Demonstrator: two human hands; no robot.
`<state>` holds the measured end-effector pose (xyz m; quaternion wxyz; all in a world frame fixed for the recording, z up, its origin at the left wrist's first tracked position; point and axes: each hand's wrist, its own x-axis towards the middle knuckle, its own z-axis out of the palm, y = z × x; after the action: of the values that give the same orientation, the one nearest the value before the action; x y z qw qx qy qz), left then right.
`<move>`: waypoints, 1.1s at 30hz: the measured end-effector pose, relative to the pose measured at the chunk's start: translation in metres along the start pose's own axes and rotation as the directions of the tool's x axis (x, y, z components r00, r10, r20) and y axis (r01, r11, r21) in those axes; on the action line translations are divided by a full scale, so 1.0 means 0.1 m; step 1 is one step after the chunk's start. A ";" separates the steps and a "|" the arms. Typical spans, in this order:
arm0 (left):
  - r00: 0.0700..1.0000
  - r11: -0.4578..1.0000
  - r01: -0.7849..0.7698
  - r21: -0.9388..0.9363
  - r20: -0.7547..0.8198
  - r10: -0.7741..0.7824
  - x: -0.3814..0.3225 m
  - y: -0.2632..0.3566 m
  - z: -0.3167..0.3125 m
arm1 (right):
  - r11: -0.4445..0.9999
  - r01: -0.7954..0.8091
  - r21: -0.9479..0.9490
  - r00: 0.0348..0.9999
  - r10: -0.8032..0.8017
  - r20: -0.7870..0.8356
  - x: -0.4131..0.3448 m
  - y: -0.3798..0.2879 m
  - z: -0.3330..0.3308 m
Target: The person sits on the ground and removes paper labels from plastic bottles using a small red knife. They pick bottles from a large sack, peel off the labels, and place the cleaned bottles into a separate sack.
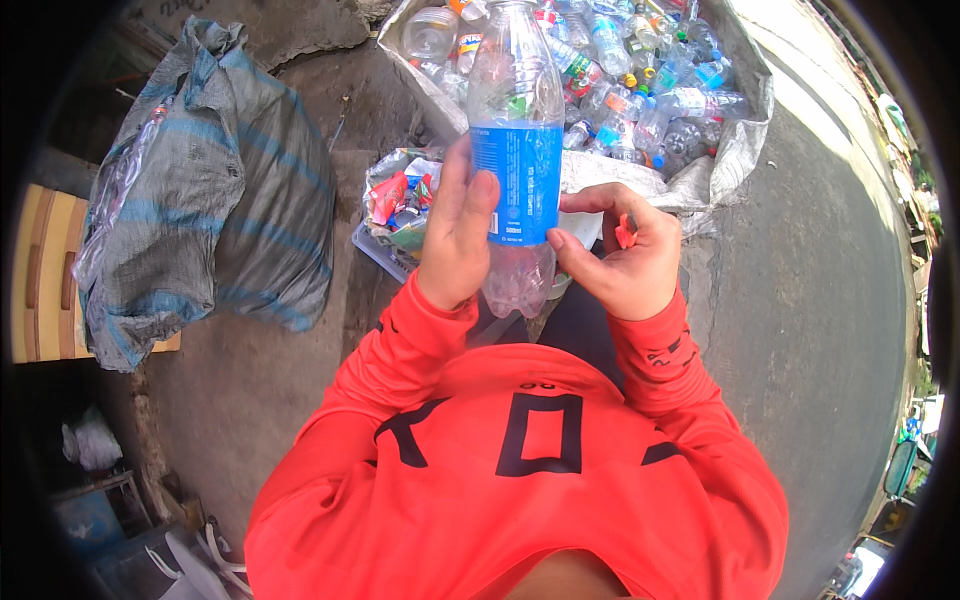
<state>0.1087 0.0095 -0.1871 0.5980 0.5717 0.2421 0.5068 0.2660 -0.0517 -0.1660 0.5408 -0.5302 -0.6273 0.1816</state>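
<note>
A clear plastic bottle (517, 82) stands upright before my chest, a blue label (529, 187) wrapped around its middle. My left hand (459, 229) holds it from the left side, thumb against the label. At the label's right edge are the thumb and forefinger of my right hand (626, 251). A small red object (625, 231) with a dark tip, perhaps a blade, is tucked in the curled fingers of that hand; most of it is hidden. The bottle's lower end is bare below the label.
Beyond the bottle, a large whitish sack (739, 169) lies open, full of plastic bottles (615, 112). Left of it, a smaller bag (412, 236) holds wrappers and caps. A grey-and-blue woven sack (277, 187) leans by a yellowish wooden piece (56, 270). Concrete ground (810, 300) extends rightward.
</note>
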 end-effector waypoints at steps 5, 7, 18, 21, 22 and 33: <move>0.998 0.993 0.058 -0.106 -0.026 -0.061 0.00 -0.06 -0.02 | 0.999 0.014 0.033 0.999 -0.012 -0.048 0.05 0.05 0.03; 0.991 0.952 0.133 -0.275 0.030 -0.130 -0.01 -0.06 0.00 | 0.994 -0.028 0.102 0.997 0.034 -0.066 0.08 0.03 0.01; 0.998 0.998 0.058 0.028 0.013 -0.058 -0.03 -0.10 0.00 | 0.969 0.233 0.081 0.972 -0.230 -0.045 0.21 0.18 0.04; 0.995 0.995 0.093 0.030 0.016 -0.094 -0.04 -0.08 0.01 | 0.982 0.126 0.141 0.991 -0.120 -0.053 0.20 0.13 0.04; 0.996 0.995 0.089 0.051 0.023 -0.091 -0.05 -0.10 -0.01 | 0.983 0.093 0.159 0.995 -0.087 -0.046 0.19 0.12 0.04; 1.000 0.990 0.023 0.142 -0.006 -0.023 -0.06 -0.13 -0.02 | 0.979 0.104 0.178 0.992 -0.089 -0.090 0.12 0.23 0.15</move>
<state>0.1087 0.0072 -0.2015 0.5612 0.6088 0.2854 0.4827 0.2650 -0.0274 -0.1837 0.6202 -0.4543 -0.6106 0.1900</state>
